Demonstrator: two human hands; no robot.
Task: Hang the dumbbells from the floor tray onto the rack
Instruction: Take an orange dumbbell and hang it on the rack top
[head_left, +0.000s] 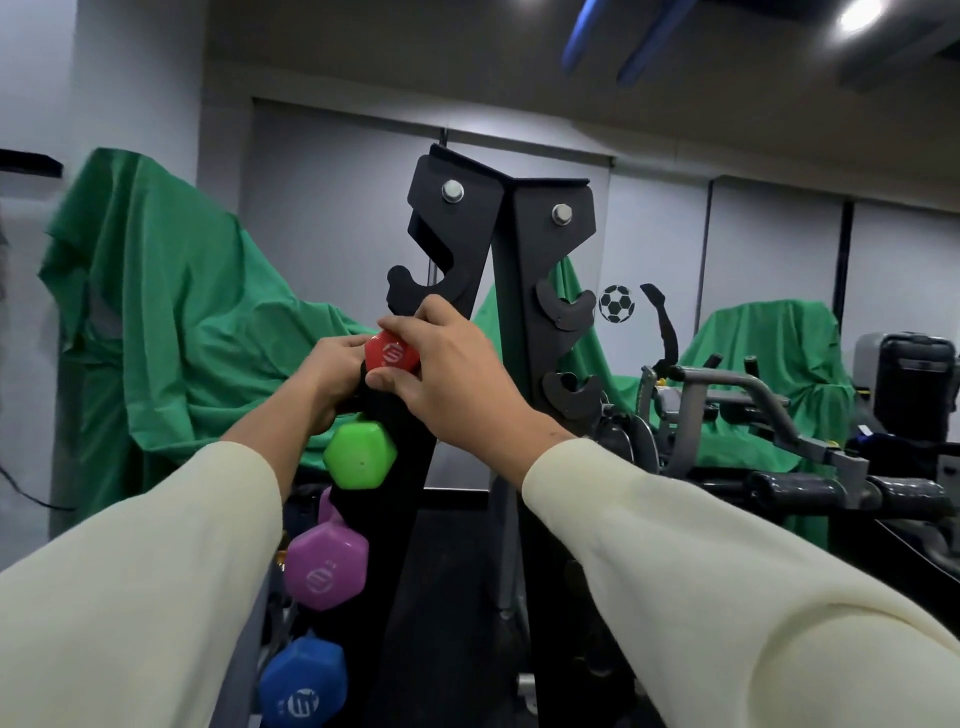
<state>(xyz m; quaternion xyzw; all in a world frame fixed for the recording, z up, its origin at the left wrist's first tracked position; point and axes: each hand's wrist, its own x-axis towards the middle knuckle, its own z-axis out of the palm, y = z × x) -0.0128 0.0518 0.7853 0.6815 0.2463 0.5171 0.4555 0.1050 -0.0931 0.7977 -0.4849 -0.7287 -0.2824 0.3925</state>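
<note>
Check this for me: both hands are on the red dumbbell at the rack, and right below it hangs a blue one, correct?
Not quite. In the head view, the dumbbell right below the red dumbbell is green, not blue. Both the left hand and right hand are on the red one at the rack.

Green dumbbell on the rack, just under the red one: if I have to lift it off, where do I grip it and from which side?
Probably by the near hex head of the green dumbbell, coming from the camera side. Its handle sits hidden in the rack hook, while that head juts out clear, with flat faces for fingers. Come in low: both hands are around the red dumbbell just above.
</note>
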